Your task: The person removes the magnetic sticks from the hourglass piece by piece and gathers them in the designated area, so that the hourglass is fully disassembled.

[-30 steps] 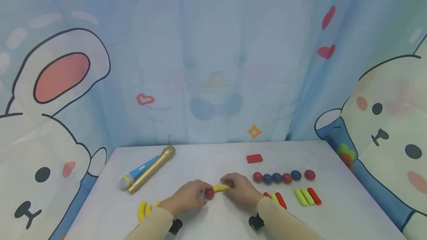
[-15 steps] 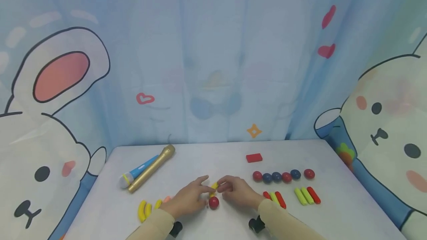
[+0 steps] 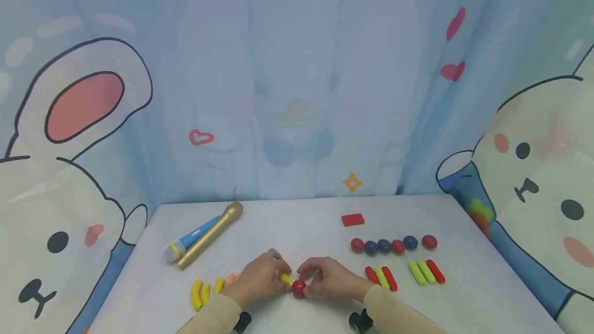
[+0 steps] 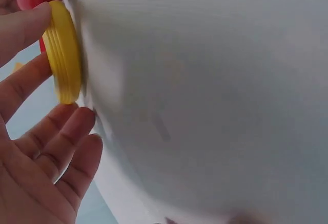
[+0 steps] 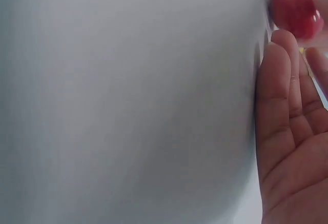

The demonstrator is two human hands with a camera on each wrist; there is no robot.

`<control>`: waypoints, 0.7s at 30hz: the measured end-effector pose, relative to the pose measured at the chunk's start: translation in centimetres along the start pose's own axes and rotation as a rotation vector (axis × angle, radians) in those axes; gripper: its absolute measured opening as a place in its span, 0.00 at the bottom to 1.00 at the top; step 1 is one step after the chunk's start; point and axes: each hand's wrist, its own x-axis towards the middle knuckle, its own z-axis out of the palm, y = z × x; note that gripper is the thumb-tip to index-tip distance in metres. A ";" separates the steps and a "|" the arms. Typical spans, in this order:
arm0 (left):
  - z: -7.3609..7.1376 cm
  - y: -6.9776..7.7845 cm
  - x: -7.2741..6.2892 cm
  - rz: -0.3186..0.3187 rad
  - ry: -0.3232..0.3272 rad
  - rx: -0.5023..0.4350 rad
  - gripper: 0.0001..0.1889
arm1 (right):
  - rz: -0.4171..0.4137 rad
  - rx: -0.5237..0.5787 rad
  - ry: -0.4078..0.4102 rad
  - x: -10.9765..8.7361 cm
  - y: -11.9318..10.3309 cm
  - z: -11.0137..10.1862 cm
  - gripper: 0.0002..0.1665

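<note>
Between thumb and forefinger, my left hand point(image 3: 263, 278) pinches a small yellow toy banana point(image 4: 65, 55), ribbed and curved; its other fingers are loosely bent. A glossy red ball point(image 3: 299, 288) sits on the white table at the banana's right end. My right hand point(image 3: 335, 281) holds the ball from the right, its thumb against it. In the right wrist view the red ball point(image 5: 296, 9) is at the top right, and the lower fingers point(image 5: 277, 85) extend along the tabletop. Whether ball and banana are joined cannot be seen.
More yellow curved pieces point(image 3: 197, 294) lie beside the left forearm. A gold microphone point(image 3: 210, 236) and a blue one point(image 3: 197, 233) lie at the left. Rightward are a row of red and blue balls point(image 3: 383, 246), red and green sticks point(image 3: 427, 272), and a red block point(image 3: 352, 219).
The red ball has moved toward me, and the banana has swung round to the ball's left. My left hand now pinches the banana; my right hand has moved down onto the ball.
</note>
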 end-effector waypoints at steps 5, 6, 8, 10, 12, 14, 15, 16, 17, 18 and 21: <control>0.4 -0.2 -0.2 0.018 -0.004 -0.016 0.09 | -0.026 -0.064 -0.013 -0.1 -0.2 0.7 0.22; 0.5 -0.1 -0.2 0.020 -0.011 -0.023 0.09 | -0.026 -0.066 -0.013 -0.1 -0.2 0.8 0.21; 0.6 -0.1 -0.1 0.019 -0.031 -0.052 0.09 | -0.026 -0.054 -0.016 -0.1 -0.2 0.8 0.20; 0.6 -0.1 -0.1 0.012 -0.046 -0.073 0.09 | -0.024 -0.039 -0.024 0.0 -0.1 0.8 0.20; 0.5 -0.1 0.0 0.002 -0.056 -0.093 0.10 | -0.024 -0.013 -0.035 0.1 0.0 0.8 0.20; 0.5 -0.1 0.0 -0.003 -0.057 -0.104 0.10 | -0.027 0.011 -0.045 0.2 0.1 0.8 0.19; 0.5 -0.1 0.0 -0.001 -0.055 -0.107 0.10 | -0.027 0.019 -0.049 0.2 0.2 0.8 0.19; 0.6 -0.1 0.0 0.001 -0.051 -0.109 0.10 | -0.026 0.027 -0.050 0.2 0.2 0.8 0.19; 0.6 -0.1 0.0 0.002 -0.048 -0.111 0.10 | -0.022 0.031 -0.051 0.2 0.1 0.8 0.20; 0.6 -0.2 0.0 0.005 -0.045 -0.110 0.10 | -0.019 0.028 -0.050 0.2 0.1 0.8 0.20; 0.7 -0.4 0.0 0.015 -0.040 -0.108 0.10 | -0.020 0.001 -0.043 0.2 -0.1 0.9 0.20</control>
